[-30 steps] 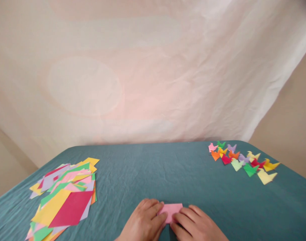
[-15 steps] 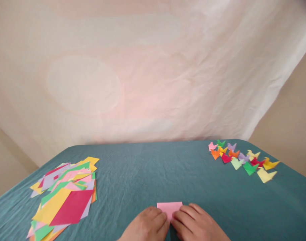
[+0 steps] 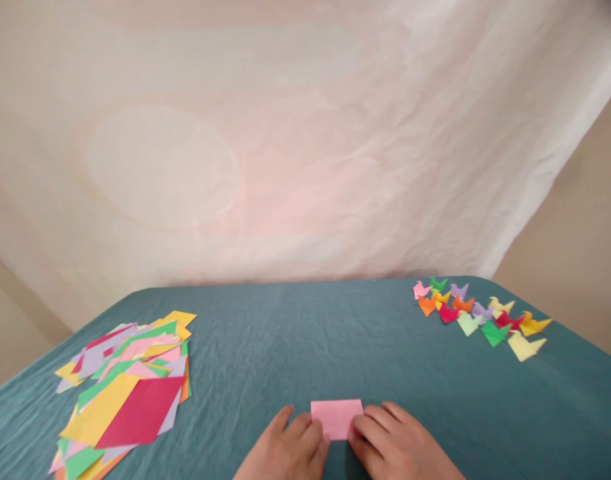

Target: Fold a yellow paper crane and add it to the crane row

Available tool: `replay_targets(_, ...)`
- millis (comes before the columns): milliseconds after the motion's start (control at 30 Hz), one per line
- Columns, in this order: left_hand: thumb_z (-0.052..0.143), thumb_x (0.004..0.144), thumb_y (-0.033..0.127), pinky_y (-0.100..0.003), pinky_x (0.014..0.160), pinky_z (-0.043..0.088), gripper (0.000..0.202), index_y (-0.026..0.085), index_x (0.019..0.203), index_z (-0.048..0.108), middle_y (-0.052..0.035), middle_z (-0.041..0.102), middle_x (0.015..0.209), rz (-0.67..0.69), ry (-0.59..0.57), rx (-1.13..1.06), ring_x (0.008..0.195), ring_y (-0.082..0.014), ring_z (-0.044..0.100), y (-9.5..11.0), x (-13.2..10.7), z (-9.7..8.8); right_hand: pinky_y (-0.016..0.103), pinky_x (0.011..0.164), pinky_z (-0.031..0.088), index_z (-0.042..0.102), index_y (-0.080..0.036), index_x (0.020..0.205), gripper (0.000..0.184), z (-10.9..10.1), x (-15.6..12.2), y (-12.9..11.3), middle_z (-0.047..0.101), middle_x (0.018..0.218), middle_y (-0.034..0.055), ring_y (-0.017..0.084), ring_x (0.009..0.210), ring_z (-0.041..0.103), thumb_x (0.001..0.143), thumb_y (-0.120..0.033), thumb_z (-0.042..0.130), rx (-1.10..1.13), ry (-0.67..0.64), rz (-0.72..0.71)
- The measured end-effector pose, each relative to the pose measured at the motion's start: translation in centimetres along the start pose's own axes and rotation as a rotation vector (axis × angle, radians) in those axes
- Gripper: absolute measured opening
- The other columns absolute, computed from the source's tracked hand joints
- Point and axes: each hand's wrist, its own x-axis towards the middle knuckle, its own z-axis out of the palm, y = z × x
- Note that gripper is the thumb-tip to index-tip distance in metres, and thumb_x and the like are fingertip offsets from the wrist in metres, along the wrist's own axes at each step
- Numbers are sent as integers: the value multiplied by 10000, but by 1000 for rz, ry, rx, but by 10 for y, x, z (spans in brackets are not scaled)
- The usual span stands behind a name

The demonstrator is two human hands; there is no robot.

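Note:
A small pink folded paper [image 3: 336,417] lies flat on the teal tablecloth [image 3: 295,347] near the front edge. My left hand [image 3: 288,450] rests at its lower left corner, fingers curled and pressing on the paper's edge. My right hand [image 3: 398,447] sits against the paper's right side, fingertips pressed down on it. Both hands are cut off by the bottom of the view.
A loose pile of coloured paper squares [image 3: 123,393] lies at the left, with a red sheet on top. Several small folded paper figures [image 3: 478,317] in many colours are grouped at the far right. A pale wrinkled cloth backdrop [image 3: 285,147] hangs behind the table.
My left hand has slid back toward me and off the top of the pink paper, so more of the paper shows. The right hand has barely moved.

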Motion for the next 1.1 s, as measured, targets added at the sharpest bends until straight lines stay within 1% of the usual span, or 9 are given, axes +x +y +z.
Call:
replay_targets(300, 578, 825, 168, -342, 792, 447, 93, 217, 880, 636, 5, 702, 888, -100, -154, -53, 758, -190, 639, -6, -6, -13, 312, 537, 296, 616, -188, 700, 135, -8, -8, 5, 642, 682, -13, 153, 586, 547, 755, -71, 580, -40, -124, 39)
replay_targets(500, 548, 825, 159, -336, 786, 445, 132, 222, 782, 657, -14, 695, 846, -155, -181, -125, 735, -190, 630, -16, -12, -4, 308, 533, 303, 604, -211, 648, 168, -11, -12, 16, 656, 705, -26, 159, 584, 554, 702, -52, 592, 20, -148, 71)
replay_targets(600, 537, 810, 167, -315, 787, 447, 129, 222, 766, 646, -29, 675, 852, -235, -175, -272, 772, -193, 616, -27, -10, -7, 275, 581, 357, 601, -223, 666, 252, -12, -8, 23, 655, 743, -28, 147, 643, 575, 791, -39, 484, 243, -177, 230)
replay_targets(700, 502, 842, 191, -311, 855, 437, 240, 223, 1059, 596, -67, 635, 1045, -372, -123, -447, 952, -206, 580, -33, -2, -16, 251, 724, 419, 620, -226, 861, 263, -14, 1, 31, 658, 889, 5, 153, 828, 596, 872, -84, 399, 476, -176, 520)
replay_targets(767, 579, 808, 249, -337, 907, 417, 378, 240, 1184, 536, -74, 597, 1137, -418, -116, -565, 1038, -226, 543, -32, 5, -19, 262, 797, 431, 607, -223, 986, 199, -14, 6, 34, 653, 973, 29, 167, 903, 591, 873, -167, 454, 596, -181, 632)
replay_targets(800, 630, 771, 270, -344, 908, 415, 417, 246, 1178, 544, -71, 590, 1140, -434, -125, -616, 1042, -234, 536, -31, 9, -19, 270, 821, 432, 604, -223, 1024, 199, -14, 8, 35, 653, 991, 35, 174, 919, 591, 856, -203, 499, 646, -194, 657)
replay_targets(867, 695, 697, 263, -330, 858, 429, 340, 230, 1027, 619, -59, 598, 1064, -475, -147, -695, 977, -232, 547, -27, 15, -15, 293, 862, 424, 593, -214, 1089, 308, -11, 10, 33, 650, 1025, 52, 197, 957, 583, 781, -229, 596, 691, -223, 656)
replay_targets(967, 698, 609, 135, -300, 827, 420, 203, 186, 792, 625, -49, 591, 993, -544, -119, -762, 935, -217, 541, -22, 19, -6, 343, 903, 396, 604, -187, 1111, 513, -4, 10, 26, 620, 1110, 93, 261, 1041, 540, 614, -212, 724, 646, -290, 592)
replay_targets(1100, 582, 578, 8, -248, 821, 411, 226, 171, 734, 573, -48, 575, 1007, -499, -5, -880, 936, -182, 543, -20, 19, -6, 337, 862, 404, 593, -178, 1143, 640, 7, 15, 18, 641, 1073, 93, 268, 980, 560, 517, -117, 708, 636, -319, 631)
